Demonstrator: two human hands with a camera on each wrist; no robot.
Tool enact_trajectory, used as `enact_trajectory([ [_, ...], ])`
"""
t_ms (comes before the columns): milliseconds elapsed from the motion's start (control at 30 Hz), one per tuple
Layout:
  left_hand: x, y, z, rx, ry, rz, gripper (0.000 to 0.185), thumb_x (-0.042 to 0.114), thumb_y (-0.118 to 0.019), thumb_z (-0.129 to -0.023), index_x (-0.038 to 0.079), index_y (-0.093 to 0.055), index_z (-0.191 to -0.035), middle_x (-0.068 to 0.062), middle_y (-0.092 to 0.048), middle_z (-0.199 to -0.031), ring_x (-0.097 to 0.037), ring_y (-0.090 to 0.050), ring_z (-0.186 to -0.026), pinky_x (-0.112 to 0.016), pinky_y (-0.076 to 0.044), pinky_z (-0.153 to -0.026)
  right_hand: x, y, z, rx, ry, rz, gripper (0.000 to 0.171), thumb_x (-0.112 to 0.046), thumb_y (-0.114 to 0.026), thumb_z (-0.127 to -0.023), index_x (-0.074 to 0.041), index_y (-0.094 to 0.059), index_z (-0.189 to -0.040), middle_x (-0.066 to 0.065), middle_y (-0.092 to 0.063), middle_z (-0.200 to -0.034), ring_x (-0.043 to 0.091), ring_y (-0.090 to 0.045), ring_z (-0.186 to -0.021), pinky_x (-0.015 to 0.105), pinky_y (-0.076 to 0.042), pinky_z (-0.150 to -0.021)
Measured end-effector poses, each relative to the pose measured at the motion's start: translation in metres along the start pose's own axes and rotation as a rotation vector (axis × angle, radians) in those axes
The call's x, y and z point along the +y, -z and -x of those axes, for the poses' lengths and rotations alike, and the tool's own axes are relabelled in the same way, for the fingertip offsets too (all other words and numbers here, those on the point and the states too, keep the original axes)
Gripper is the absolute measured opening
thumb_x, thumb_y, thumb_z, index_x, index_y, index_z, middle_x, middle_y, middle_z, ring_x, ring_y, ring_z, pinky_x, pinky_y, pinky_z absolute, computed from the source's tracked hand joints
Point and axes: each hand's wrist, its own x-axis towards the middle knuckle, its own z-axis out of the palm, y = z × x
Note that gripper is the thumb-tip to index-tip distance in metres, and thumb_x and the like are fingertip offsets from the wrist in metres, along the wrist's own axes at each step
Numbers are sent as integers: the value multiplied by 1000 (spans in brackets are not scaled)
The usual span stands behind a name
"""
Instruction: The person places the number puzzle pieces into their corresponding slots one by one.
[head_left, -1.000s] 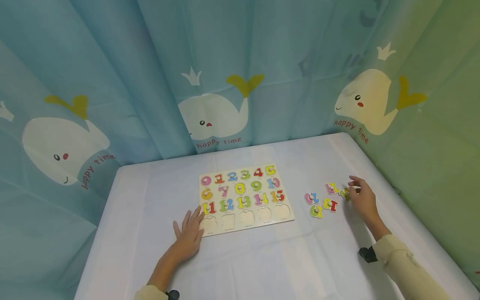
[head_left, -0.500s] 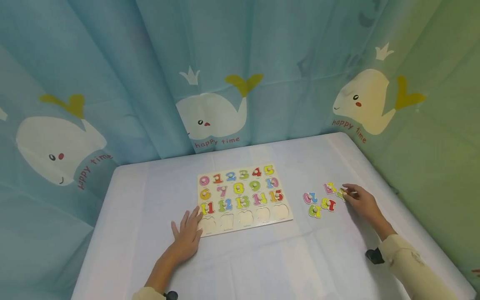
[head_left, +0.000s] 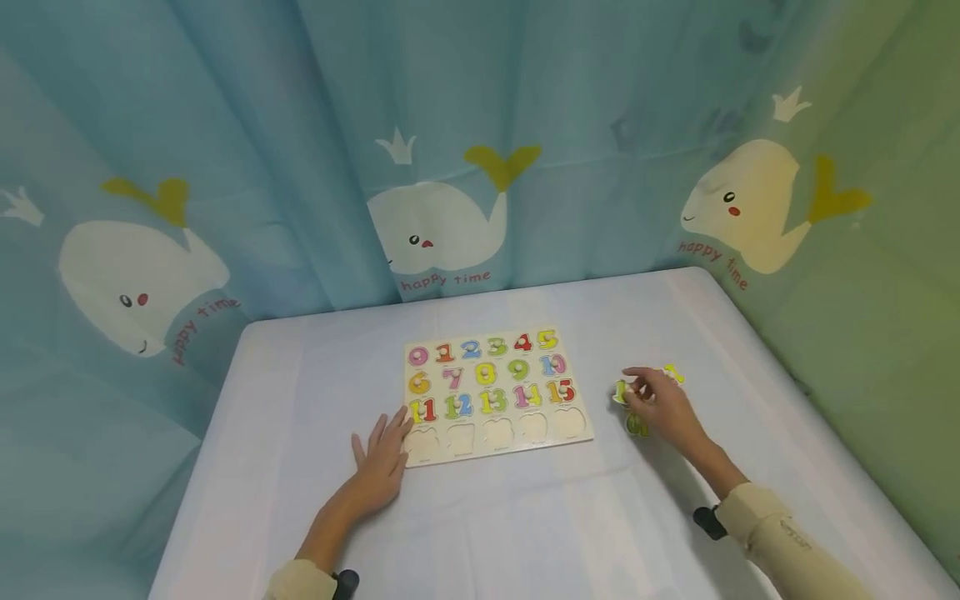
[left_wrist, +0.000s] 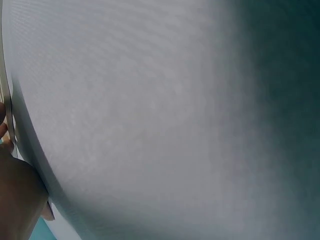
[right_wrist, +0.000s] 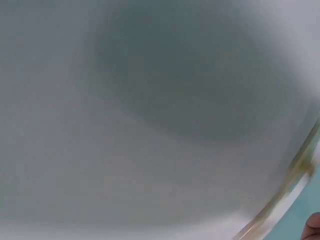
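Note:
A wooden number puzzle board (head_left: 480, 442) lies on the table, filled with knobbed number pieces in its upper three rows; the bottom row shows bare recesses. My left hand (head_left: 377, 468), fingers spread, rests at the board's lower left corner with fingertips on its edge. To the right of the board, my right hand (head_left: 667, 410) pinches a green-and-yellow number puzzle piece (head_left: 620, 392) between thumb and fingers. Under and behind this hand lie loose number pieces, partly hidden: a green-yellow one (head_left: 637, 427) and a pink-yellow one (head_left: 674, 374). Both wrist views show mostly tablecloth.
A white cloth covers the table (head_left: 510, 525). Blue-green curtains (head_left: 570, 217) with printed whales hang along the back and sides, close to the table's edges.
My right hand has picked up the green-and-yellow number puzzle piece from the right end of the loose group and carried it left towards the board. The left hand stays at the board's corner.

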Motion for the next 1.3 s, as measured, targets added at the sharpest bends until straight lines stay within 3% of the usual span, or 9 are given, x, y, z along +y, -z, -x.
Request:
enact_trajectory([
  [367,0,-2,-1,20,11,8,50,13,-44,-96,4,-31,-143,-11,-15,-155,-38,-2,-140,-65,16,-98,-102,-98,-25,-271,145,-70,35,-5,-71,-80,-4,-61,-114,-5,-53,-79,10,-49,-71,26,-45,-63],
  [567,2,-4,-3,6,29,9,50,16,-44,-96,7,-30,-143,-9,-14,-156,-35,-2,-140,-63,16,-100,-140,-130,-27,-430,171,-41,36,-8,-68,-82,-6,-59,-117,-8,-50,-76,9,-46,-70,24,-42,-61],
  [833,-2,1,0,51,-31,22,49,7,-41,-95,2,-31,-142,-13,-18,-154,-39,-5,-139,-66,15,-97,-169,-162,-29,-416,278,-59,34,-3,-66,-81,-3,-58,-114,-5,-48,-75,9,-45,-68,22,-41,-59],
  [1100,-1,-1,-3,31,-29,29,48,10,-40,-96,4,-31,-143,-11,-17,-155,-38,-4,-139,-65,15,-98,-173,-164,-28,-375,173,-131,32,-7,-70,-82,-5,-59,-112,-6,-51,-75,8,-48,-66,22,-43,-60],
  [1300,-3,1,-2,43,-23,27,48,7,-41,-95,2,-32,-141,-13,-18,-154,-40,-5,-139,-66,15,-97,-190,-178,-33,-427,240,-89,34,-13,-72,-83,-4,-59,-114,-6,-53,-78,7,-48,-70,19,-43,-64],
])
